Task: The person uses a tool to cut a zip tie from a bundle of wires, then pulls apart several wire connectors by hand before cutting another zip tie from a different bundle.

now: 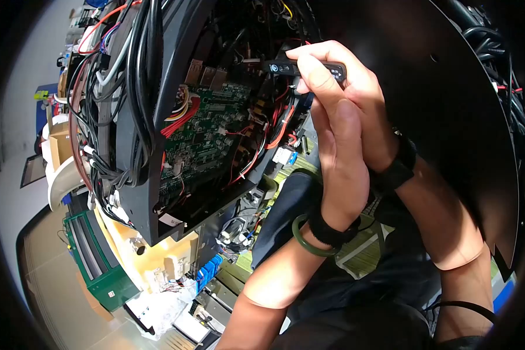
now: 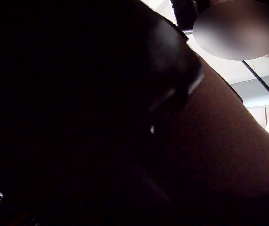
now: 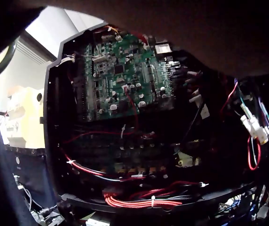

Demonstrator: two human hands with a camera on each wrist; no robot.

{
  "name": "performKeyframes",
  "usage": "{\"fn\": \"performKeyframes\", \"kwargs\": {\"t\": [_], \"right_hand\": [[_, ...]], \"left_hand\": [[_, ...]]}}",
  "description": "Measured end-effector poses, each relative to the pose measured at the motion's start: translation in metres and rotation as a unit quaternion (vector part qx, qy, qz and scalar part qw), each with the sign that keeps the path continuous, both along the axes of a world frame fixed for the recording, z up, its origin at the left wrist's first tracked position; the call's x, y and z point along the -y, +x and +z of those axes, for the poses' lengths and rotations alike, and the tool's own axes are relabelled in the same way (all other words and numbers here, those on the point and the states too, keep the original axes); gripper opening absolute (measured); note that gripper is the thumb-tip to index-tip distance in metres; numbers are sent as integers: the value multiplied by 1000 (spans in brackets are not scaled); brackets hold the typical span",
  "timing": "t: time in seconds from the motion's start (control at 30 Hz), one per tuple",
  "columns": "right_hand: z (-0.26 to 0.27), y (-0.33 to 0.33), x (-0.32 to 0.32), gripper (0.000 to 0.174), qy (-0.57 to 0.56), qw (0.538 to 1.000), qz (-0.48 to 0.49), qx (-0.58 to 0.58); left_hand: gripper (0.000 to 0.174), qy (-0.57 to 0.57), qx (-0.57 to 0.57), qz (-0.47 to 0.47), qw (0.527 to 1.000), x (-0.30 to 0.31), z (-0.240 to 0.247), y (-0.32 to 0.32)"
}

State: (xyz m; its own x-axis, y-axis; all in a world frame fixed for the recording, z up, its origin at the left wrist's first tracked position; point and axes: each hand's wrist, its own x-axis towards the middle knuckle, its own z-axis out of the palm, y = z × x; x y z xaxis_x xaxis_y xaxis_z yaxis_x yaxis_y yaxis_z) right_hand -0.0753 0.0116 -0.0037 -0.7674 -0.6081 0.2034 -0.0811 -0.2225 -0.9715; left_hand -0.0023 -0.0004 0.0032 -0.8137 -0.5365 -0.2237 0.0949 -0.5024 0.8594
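In the head view my right hand (image 1: 364,96) pinches a small black flat device (image 1: 283,68) with white markings, thumb on top and index finger along its far side. The device points left, towards the open black housing. My left hand (image 1: 343,166) lies against the right hand from below, thumb and visible finger running straight up; its other fingers are hidden. Inside the housing (image 1: 151,201) is a green circuit board (image 1: 210,137), with red, white and yellow wires plugged in. The right wrist view shows this circuit board (image 3: 120,75) closer; the left wrist view is mostly dark.
Thick black cables (image 1: 137,87) run down the housing's outer left side. A large black panel (image 1: 449,116) stands to the right. Below left are a green machine (image 1: 102,262) and a yellow surface (image 1: 119,245). Loose connectors (image 3: 254,127) hang at the right in the right wrist view.
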Motion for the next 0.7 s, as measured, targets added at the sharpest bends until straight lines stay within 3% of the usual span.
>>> {"fn": "performKeyframes", "kwargs": {"t": [0.07,0.17,0.27,0.33,0.53,0.7], "right_hand": [[-1,0,0,25,-8,1000,0,14],[2,0,-2,24,-9,996,-13,-84],[12,5,-6,23,33,999,-36,10],[12,4,-7,22,9,998,-14,53],[-2,-2,-1,24,-25,996,-25,-80],[2,1,-1,25,-24,1000,-3,4]], "left_hand": [[50,6,-3,1,1000,0,-2,0],[54,-13,-13,-5,1000,1,-4,1],[59,-84,19,-13,996,1,-2,3],[51,-122,21,12,992,-2,-3,1],[58,-28,7,-9,1000,-1,2,1],[54,-24,-7,-16,1000,0,0,2]]}}
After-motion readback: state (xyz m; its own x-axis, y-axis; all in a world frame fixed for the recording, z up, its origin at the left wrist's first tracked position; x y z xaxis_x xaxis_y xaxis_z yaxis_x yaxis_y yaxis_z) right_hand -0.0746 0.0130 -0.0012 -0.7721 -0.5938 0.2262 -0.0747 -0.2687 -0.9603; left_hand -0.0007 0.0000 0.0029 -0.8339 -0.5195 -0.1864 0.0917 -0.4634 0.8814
